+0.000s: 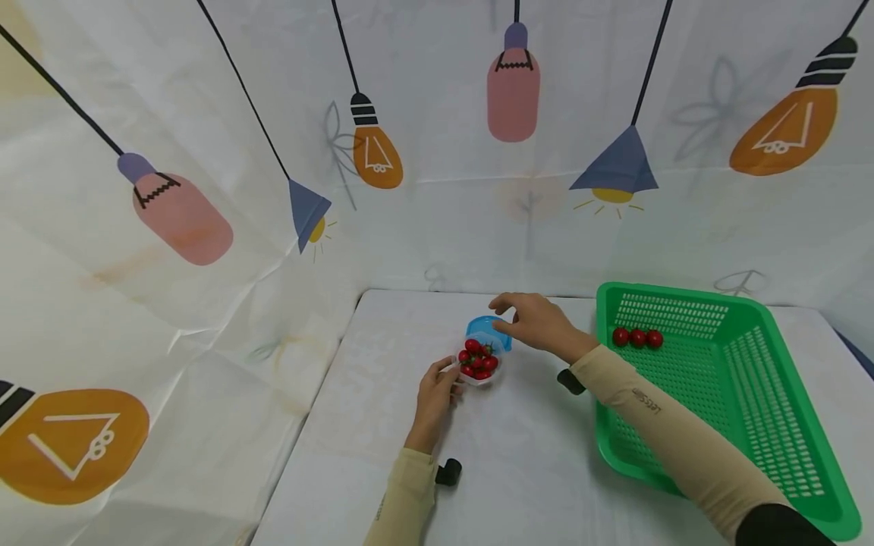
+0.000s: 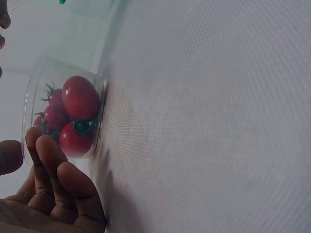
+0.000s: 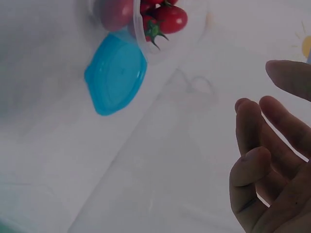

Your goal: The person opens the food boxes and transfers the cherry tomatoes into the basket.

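A small clear plastic container (image 1: 485,380) full of red cherry tomatoes (image 1: 477,359) stands on the white table. My left hand (image 1: 435,390) is at its left side. In the left wrist view the thumb and bent fingers (image 2: 51,155) meet at the container's rim, holding it there. Behind the container lies a blue lid (image 1: 488,327), flat on the table. My right hand (image 1: 536,322) hovers above and to the right of the lid, its fingers loosely bent and nothing between them.
To the right is a large green plastic basket (image 1: 758,318). A row of three cherry tomatoes (image 1: 637,338) lies inside, near its far left corner. White cloth walls (image 1: 437,227) printed with lamps enclose the table (image 1: 519,470) at the back and left.
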Available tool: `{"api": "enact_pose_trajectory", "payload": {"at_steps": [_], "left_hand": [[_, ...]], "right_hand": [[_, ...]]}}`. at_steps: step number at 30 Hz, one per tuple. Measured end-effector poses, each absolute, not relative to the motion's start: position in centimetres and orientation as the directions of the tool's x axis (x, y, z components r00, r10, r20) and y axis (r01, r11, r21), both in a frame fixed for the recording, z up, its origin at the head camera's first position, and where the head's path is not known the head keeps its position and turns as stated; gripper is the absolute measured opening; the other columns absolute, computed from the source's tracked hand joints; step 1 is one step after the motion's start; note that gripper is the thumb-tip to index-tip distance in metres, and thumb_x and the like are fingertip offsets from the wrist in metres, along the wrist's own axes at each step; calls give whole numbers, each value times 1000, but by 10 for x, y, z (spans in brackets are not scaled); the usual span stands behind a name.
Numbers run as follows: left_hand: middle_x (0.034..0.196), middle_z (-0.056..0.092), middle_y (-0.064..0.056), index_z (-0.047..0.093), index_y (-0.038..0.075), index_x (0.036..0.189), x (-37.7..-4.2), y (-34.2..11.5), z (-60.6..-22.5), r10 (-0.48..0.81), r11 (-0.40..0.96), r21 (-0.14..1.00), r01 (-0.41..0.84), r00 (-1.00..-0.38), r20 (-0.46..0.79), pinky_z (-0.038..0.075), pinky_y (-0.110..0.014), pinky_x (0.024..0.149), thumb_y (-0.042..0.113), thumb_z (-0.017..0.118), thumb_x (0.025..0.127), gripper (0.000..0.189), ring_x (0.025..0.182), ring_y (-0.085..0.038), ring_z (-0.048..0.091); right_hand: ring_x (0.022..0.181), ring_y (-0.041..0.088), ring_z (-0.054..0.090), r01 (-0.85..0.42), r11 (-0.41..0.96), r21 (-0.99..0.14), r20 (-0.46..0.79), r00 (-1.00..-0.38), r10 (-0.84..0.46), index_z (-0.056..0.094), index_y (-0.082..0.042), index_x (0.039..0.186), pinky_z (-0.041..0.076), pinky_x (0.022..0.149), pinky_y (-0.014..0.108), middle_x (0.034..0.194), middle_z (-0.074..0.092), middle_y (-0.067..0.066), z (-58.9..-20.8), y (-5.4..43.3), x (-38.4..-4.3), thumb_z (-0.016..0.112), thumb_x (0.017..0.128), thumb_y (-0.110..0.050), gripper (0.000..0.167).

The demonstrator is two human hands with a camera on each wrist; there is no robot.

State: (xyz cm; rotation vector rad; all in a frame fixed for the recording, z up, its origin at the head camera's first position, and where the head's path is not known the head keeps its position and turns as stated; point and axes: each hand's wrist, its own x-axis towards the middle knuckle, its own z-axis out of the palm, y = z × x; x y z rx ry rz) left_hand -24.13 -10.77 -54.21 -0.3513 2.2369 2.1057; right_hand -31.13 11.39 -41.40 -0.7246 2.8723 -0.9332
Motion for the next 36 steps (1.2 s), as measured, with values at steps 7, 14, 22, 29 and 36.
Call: {"api": "enact_pose_trajectory", "payload": {"at_steps": [7,14,22,29,36], "left_hand": [[91,70,-6,59,7,136,-242,-108,-543,-128,44,980,-194,-974,-187,48,-27,62,26,60,102,39,72,-15,62],[90,70,-4,59,7,137,-242,-109,-544,-129,44,980,-192,-974,-185,48,-27,62,27,61,101,41,72,-15,62],[89,70,-4,58,7,137,-240,-108,-542,-134,44,981,-191,-974,-183,49,-27,62,27,61,101,41,72,-15,62],[89,70,-4,59,7,137,-238,-108,-541,-136,45,980,-196,-973,-188,49,-27,63,26,60,102,40,74,-18,62],[91,71,-4,58,7,138,-238,-108,-541,-123,50,980,-193,-975,-186,50,-28,64,27,60,102,41,75,-19,64]], "right_hand": [[101,25,67,-419,698,-580,58,-876,-478,66,-14,129,55,82,45,120,71,6,-435,100,-315,73,95,-29,38],[107,28,67,-399,686,-609,6,-867,-499,66,-12,128,53,88,51,120,71,9,-445,88,-311,72,95,-25,36],[108,31,67,-405,703,-584,-23,-858,-513,66,-12,126,54,85,50,117,72,7,-460,78,-314,73,95,-21,33],[110,30,66,-421,732,-535,-24,-859,-512,67,-11,124,55,85,48,120,71,8,-466,70,-316,73,94,-19,32],[110,24,65,-431,755,-494,-2,-868,-497,69,-13,118,55,85,49,114,71,2,-469,65,-316,74,94,-20,26]]}}
